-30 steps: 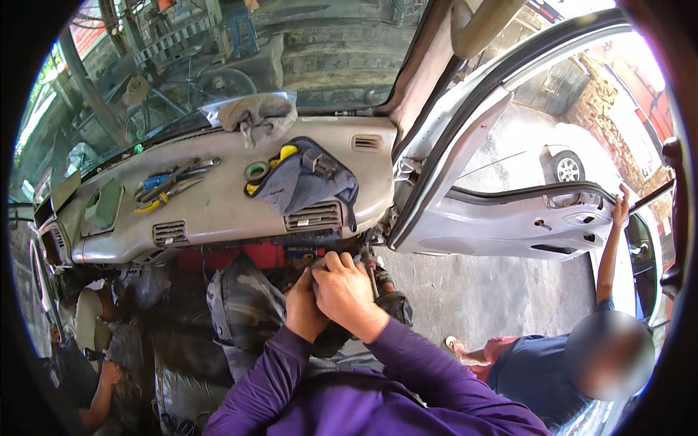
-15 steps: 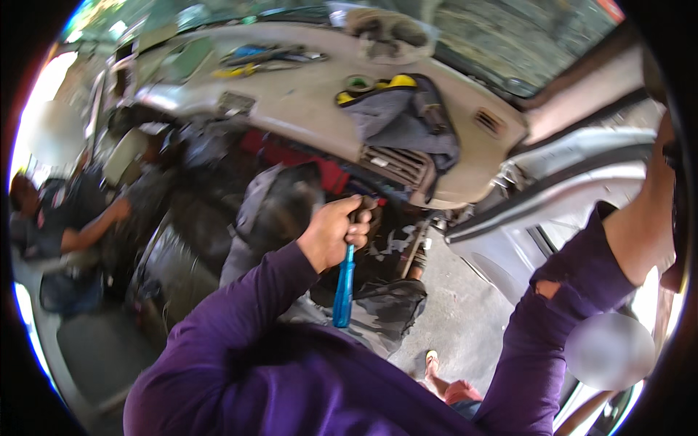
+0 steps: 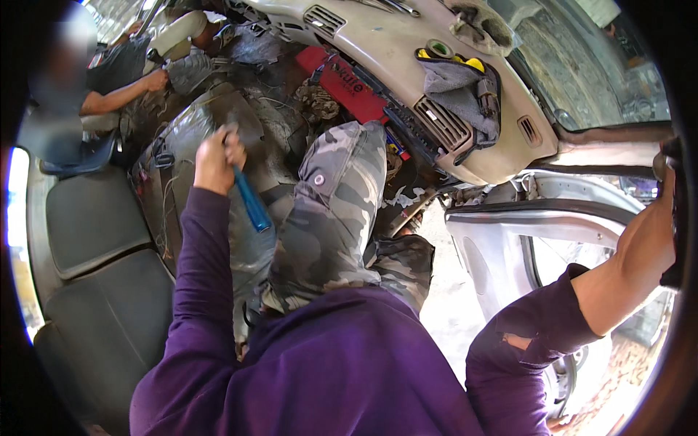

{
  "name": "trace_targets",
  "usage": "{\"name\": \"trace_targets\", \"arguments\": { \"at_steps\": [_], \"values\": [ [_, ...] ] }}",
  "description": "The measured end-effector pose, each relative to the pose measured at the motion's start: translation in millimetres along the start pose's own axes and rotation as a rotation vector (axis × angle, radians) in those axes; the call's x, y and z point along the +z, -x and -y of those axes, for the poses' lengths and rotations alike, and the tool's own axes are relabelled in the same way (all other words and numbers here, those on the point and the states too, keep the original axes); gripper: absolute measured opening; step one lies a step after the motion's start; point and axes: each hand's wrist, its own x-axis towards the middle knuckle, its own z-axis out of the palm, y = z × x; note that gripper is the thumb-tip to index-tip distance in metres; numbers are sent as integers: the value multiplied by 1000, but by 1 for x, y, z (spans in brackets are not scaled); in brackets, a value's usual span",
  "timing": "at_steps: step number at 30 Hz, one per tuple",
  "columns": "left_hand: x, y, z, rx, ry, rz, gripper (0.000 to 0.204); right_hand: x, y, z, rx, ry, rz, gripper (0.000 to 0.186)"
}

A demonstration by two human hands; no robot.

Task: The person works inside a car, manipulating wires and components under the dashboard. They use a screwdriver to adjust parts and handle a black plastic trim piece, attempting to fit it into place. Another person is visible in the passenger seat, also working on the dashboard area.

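My left hand [image 3: 217, 160] is closed around the shank end of a screwdriver with a translucent blue handle [image 3: 251, 201]. The handle points down and to the right out of my fist; the metal part is mostly hidden and blurred. Beneath it lies the vehicle's bare centre floor hump [image 3: 207, 120], to the left of my camouflage-clad knee [image 3: 342, 182]. My right arm reaches up to the far right rim, where my right hand [image 3: 664, 166] is beside the door pillar. Its fingers are mostly hidden in the dark edge.
Grey seats [image 3: 102, 218] stand at left. A beige dashboard [image 3: 378, 51] carries a grey cloth pouch [image 3: 462, 91] and a tape roll [image 3: 438, 49]. A red box [image 3: 342, 83] sits below it. Another person's hand [image 3: 155, 81] is at upper left. The door [image 3: 502, 261] stands open at right.
My left hand has moved left with the screwdriver, from in front of the dashboard to above the floor hump. The view has turned left and down. My right arm stays at the right rim.
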Motion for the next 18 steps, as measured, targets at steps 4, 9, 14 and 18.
{"name": "trace_targets", "arguments": {
  "at_steps": [4, 9, 14, 18],
  "values": [
    [-148, -4, 101, -251, 138, -350, 20, -11, -1, 11, -14, 82, 52, 51],
    [-191, 20, 225, 15, -272, -584, 28, 18, -6, -43, -101, -429, 42, 47],
    [-196, 9, 243, 163, -358, -614, 33, 14, -30, -37, -144, -575, 134, 38],
    [-199, 9, 237, 119, -321, -625, 31, 17, -36, -35, -201, -764, 83, 35]
  ]
}}
